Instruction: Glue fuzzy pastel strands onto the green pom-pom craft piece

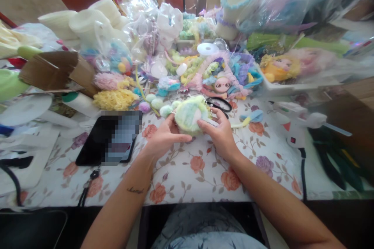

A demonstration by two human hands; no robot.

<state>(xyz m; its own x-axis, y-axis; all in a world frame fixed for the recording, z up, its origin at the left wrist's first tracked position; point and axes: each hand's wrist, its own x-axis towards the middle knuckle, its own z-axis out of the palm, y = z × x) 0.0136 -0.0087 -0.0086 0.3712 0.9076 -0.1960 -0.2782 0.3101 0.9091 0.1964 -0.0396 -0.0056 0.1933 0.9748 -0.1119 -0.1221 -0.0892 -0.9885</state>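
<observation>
A fuzzy green-and-yellow piece (pixel 189 113) is held between two bare hands, just above or against the flowered cloth (pixel 198 181), near the middle of the table. By the right hand (pixel 220 132) it is pinched narrowly, the thumb laid on the upper face and the fingers set at the right edge; a white tag (pixel 212 123) shows beside them. By the left hand (pixel 167 135) the opposite edge is cradled more loosely, the thumb stretched along the near side; how firmly it is gripped cannot be told. The two-sided hold presumably steadies the soft form and turns its face toward the wearer.

Just beyond the left fingers lie pale green pompoms (pixel 157 103); whether they are joined to the piece cannot be made out. Black-handled scissors (pixel 220 104) are placed behind the right hand, probably for easy reach. A phone (pixel 92 140) is laid to the left, and a white glue gun (pixel 293 124) to the right, apparently clear of the handwork. Farther back, a doll's face (pixel 223 85) is set among heaped trimmings (pixel 201 71).
</observation>
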